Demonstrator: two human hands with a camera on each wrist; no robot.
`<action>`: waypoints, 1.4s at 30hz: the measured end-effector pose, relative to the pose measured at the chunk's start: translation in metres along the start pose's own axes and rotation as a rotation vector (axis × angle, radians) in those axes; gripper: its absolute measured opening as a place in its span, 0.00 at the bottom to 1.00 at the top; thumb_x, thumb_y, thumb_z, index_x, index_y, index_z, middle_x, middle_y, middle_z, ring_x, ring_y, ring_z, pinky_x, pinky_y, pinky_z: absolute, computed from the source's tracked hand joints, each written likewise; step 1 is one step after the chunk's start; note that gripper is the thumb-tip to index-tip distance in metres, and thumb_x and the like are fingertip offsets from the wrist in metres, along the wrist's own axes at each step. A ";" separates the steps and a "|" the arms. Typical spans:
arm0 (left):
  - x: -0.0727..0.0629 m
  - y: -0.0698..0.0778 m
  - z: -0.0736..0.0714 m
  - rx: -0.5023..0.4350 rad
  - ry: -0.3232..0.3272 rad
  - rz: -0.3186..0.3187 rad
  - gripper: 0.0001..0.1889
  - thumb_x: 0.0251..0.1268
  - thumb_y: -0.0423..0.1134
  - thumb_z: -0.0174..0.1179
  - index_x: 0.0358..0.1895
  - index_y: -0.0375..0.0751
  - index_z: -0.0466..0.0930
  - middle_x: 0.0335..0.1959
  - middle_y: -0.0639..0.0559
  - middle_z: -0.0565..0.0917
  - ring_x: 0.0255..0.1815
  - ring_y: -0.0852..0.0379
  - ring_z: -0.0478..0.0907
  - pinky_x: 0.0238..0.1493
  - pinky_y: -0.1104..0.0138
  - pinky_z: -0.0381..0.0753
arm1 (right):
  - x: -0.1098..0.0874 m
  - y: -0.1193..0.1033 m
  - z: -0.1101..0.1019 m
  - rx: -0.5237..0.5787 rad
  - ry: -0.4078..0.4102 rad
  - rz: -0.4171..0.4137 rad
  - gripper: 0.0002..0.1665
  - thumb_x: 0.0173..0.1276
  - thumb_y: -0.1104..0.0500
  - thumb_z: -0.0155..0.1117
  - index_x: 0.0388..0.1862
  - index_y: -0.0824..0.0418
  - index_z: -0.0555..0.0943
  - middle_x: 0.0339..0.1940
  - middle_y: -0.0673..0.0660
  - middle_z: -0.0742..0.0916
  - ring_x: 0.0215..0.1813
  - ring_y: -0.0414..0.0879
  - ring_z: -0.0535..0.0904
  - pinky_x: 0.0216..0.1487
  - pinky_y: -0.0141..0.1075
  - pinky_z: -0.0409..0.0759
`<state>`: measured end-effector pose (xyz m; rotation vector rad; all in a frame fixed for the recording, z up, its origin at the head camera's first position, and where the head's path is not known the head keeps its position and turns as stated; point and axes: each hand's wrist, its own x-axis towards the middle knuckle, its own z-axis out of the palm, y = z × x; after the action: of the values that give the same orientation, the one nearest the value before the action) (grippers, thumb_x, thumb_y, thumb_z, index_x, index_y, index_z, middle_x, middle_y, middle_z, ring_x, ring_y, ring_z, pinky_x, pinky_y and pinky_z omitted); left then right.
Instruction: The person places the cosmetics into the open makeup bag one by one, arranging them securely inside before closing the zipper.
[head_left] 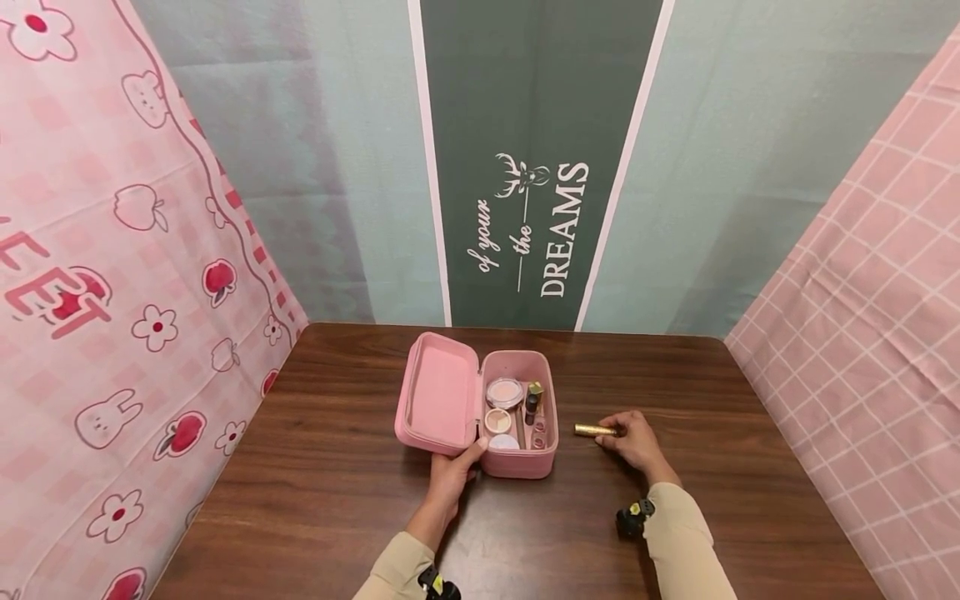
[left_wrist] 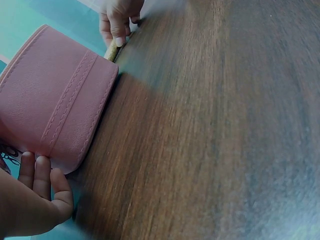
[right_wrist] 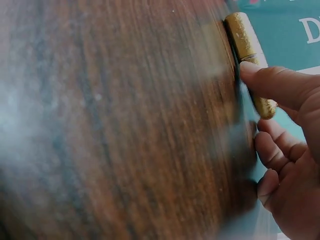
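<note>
A pink makeup case [head_left: 517,465] stands on the table with its lid [head_left: 444,392] laid over to the left. My left hand [head_left: 450,482] holds the case at its front, by the hinge, with the thumb at the box's corner and the fingers partly hidden beneath the lid. In the left wrist view, the fingers of this left hand [left_wrist: 42,192] curl by the pink case wall [left_wrist: 55,95]. Right of the case, my right hand [head_left: 632,439] pinches a gold cosmetic tube [head_left: 592,430] lying low at the tabletop. The right wrist view shows the thumb pressed on this gold tube [right_wrist: 244,40].
Inside the case sit a round compact [head_left: 504,392], a smaller pan [head_left: 497,421], a white round item [head_left: 503,442], a dark tube [head_left: 531,408] and small reddish pots [head_left: 539,442]. Brown wooden table [head_left: 322,483] surrounds it; printed cloths [head_left: 360,167] hang behind and at both sides.
</note>
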<state>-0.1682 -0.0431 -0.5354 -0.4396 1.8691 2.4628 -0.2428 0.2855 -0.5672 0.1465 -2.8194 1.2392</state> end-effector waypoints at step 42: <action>-0.015 0.019 0.006 -0.007 0.012 0.012 0.20 0.55 0.36 0.66 0.48 0.30 0.73 0.38 0.51 0.80 0.34 0.60 0.75 0.39 0.54 0.74 | -0.006 -0.064 -0.010 0.374 0.135 -0.008 0.17 0.62 0.63 0.64 0.48 0.71 0.79 0.36 0.60 0.82 0.32 0.39 0.73 0.31 0.30 0.73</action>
<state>-0.1585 -0.0402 -0.5129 -0.4447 1.8742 2.4803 -0.2297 0.2502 -0.5142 0.0852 -2.4468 1.6924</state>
